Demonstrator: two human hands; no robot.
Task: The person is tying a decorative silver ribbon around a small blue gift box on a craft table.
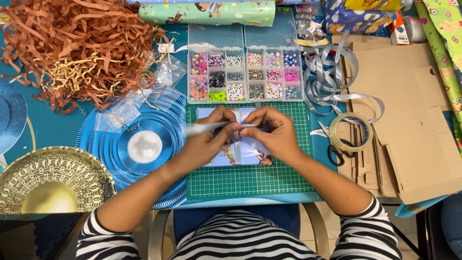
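Two hands [211,139] [274,135] – one bead box [245,74] – one tape roll [351,132] – one scissors [337,149] – three round mats [144,144].

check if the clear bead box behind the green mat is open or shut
Open. The bead box has its clear lid swung back flat behind it, and the compartments of coloured beads sit uncovered, just beyond both hands.

The left hand [207,139] and right hand [274,135] cover much of the wrapped package [243,154], hiding how the silver ribbon [202,128] meets it; the ribbon's free end is blurred. The scissors [337,149] lie partly under the tape roll [350,132]. Beads in the bead box [245,77] are too small to tell apart. The gold plate [48,183] is cut off at the left edge.
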